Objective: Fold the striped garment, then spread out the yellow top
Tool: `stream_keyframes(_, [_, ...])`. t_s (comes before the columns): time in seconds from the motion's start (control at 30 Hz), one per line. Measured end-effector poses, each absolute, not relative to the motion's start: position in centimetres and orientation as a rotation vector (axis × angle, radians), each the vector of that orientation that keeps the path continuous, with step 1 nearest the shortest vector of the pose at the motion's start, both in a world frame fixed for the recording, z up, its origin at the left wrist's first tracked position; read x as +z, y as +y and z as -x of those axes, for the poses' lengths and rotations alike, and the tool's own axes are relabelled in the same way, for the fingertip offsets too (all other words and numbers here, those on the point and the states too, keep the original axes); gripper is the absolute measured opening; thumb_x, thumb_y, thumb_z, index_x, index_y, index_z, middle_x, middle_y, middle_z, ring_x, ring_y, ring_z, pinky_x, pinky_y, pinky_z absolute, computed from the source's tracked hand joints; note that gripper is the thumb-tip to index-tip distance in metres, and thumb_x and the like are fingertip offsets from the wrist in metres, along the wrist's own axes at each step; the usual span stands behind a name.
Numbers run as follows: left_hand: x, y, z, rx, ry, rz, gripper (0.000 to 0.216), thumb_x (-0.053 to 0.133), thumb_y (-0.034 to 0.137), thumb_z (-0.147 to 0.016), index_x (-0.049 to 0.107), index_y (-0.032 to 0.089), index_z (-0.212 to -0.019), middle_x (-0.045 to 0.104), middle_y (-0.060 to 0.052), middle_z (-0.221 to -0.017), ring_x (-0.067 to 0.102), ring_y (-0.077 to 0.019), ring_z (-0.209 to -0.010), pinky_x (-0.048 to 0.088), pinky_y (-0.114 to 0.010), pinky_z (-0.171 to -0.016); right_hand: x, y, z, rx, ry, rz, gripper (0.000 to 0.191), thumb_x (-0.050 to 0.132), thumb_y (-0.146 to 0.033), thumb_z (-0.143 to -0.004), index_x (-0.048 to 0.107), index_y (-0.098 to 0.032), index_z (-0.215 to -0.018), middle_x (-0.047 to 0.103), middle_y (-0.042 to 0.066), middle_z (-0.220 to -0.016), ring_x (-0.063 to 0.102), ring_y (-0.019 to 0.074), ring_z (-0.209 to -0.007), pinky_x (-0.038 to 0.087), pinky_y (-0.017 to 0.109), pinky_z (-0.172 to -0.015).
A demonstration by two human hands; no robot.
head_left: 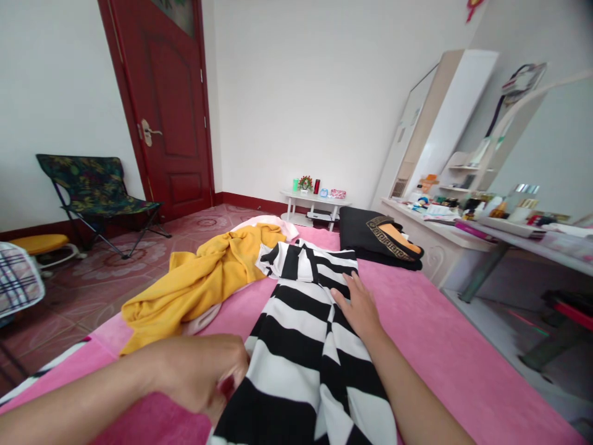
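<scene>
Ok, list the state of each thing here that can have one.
Striped garment: laid out lengthwise, creased
Left hand: curled, at the garment's left edge
Right hand: open, on the garment
Yellow garment: rumpled, unfolded
Black clothing: folded
Door: shut
Camouflage chair: opened out

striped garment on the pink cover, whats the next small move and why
Probably smooth the striped garment outward with the right hand: creases run down its right half, and that hand lies spread on it, while the left hand curls at its left edge.
</scene>
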State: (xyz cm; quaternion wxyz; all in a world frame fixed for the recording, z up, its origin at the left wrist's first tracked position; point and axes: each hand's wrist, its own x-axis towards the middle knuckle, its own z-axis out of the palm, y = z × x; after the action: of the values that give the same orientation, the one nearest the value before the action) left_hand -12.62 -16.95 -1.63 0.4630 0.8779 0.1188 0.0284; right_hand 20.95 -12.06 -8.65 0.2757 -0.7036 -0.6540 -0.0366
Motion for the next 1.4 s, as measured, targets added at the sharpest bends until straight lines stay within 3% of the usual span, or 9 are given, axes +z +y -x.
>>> stream_keyframes(0.13, [-1.7,-14.6,13.2,-0.216,0.456,-1.934,0.021,0.072,0.035,-0.07,0.074,0.019,-0.085,0.07,0.0,-0.07,0.058,-0.0152,-0.06,0.045,-0.022,-0.055,-7.8,-12.8,-19.5,0.131,-2.094,1.685,0.058,0.042,-0.05,-0.09,0.03,-0.033,-0.144,0.022,0.0,-0.153,0.014,0.0261,-0.142,0.015,0.054,-0.111])
stream_keyframes(0.27, [-1.9,-9.3,12.7,0.257,0.867,-2.098,0.025,0.063,0.038,-0.076,0.07,0.015,-0.084,0.066,-0.001,-0.071,0.058,-0.0146,-0.062,0.044,-0.023,-0.058,-7.4,-13.0,-18.8,0.335,-2.148,1.524,0.048,0.052,-0.041,-0.087,0.046,-0.036,-0.134,0.033,-0.001,-0.148,0.024,0.0254,-0.139,0.012,0.056,-0.111])
stream_keyframes(0.43, [-1.6,-1.6,9.9,0.798,1.535,-2.152,0.033,0.061,0.042,-0.075,0.065,0.014,-0.093,0.068,-0.006,-0.083,0.063,-0.019,-0.069,0.047,-0.028,-0.066,-7.6,-12.8,-18.9,0.443,-1.925,1.356,0.02,0.055,-0.03,-0.084,0.073,-0.029,-0.094,0.066,0.002,-0.116,0.057,0.0233,-0.115,0.027,0.049,-0.108])
stream_keyframes(0.63, [-1.0,2.9,6.7,0.279,1.902,-2.195,0.045,0.062,0.06,-0.066,0.066,0.015,-0.07,0.066,-0.009,-0.064,0.065,-0.0261,-0.07,0.045,-0.031,-0.065,-8.2,-12.4,-19.0,0.431,-1.846,1.25,0.016,0.059,-0.024,-0.082,0.074,-0.028,-0.083,0.072,0.001,-0.099,0.061,0.0219,-0.105,0.045,0.039,-0.093])
stream_keyframes(0.8, [0.3,2.7,4.8,0.318,1.9,-2.303,0.034,0.067,0.044,-0.068,0.066,0.015,-0.085,0.069,-0.011,-0.087,0.063,-0.0262,-0.085,0.046,-0.031,-0.072,-8.3,-12.1,-18.9,0.436,-1.823,1.216,0.016,0.059,-0.025,-0.083,0.074,-0.027,-0.081,0.072,0.001,-0.095,0.061,0.0211,-0.102,0.045,0.037,-0.092])
stream_keyframes(0.97, [2.0,-3.4,2.7,1.069,1.125,-2.908,0.022,0.052,0.034,-0.087,0.061,0.017,-0.097,0.063,-0.01,-0.106,0.055,-0.022,-0.101,0.041,-0.032,-0.087,-7.9,-12.2,-19.7,0.405,-1.468,1.233,0.027,0.053,-0.041,-0.086,0.07,-0.021,-0.089,0.071,0.005,-0.094,0.065,0.0213,-0.084,0.048,0.034,-0.079])
stream_keyframes(1.13, [0.2,-11.5,2.3,0.508,-0.048,-3.205,0.03,0.051,0.046,-0.088,0.062,0.02,-0.078,0.063,-0.004,-0.079,0.058,-0.0169,-0.08,0.043,-0.028,-0.073,-8.9,-11.4,-21.5,0.447,-1.059,1.264,0.052,0.04,-0.061,-0.087,0.065,-0.018,-0.101,0.068,0.009,-0.1,0.063,0.0244,-0.089,0.048,0.035,-0.075])
stream_keyframes(1.27, [-1.5,-13.0,2.3,0.65,0.438,-3.037,0.026,0.046,0.038,-0.091,0.061,0.021,-0.079,0.061,-0.002,-0.076,0.058,-0.0151,-0.074,0.043,-0.026,-0.068,-9.6,-10.8,-22.2,0.534,-1.018,1.282,0.058,0.038,-0.066,-0.085,0.064,-0.019,-0.106,0.068,0.008,-0.101,0.061,0.0256,-0.095,0.047,0.036,-0.08])
stream_keyframes(1.4, [-3.0,-8.9,2.1,0.859,1.087,-2.719,0.034,0.056,0.033,-0.082,0.056,0.02,-0.114,0.059,-0.009,-0.112,0.056,-0.0232,-0.105,0.043,-0.033,-0.089,-9.1,-11.1,-22.0,0.498,-1.108,1.281,0.049,0.049,-0.061,-0.082,0.067,-0.02,-0.099,0.068,0.007,-0.104,0.059,0.0261,-0.101,0.044,0.036,-0.087])
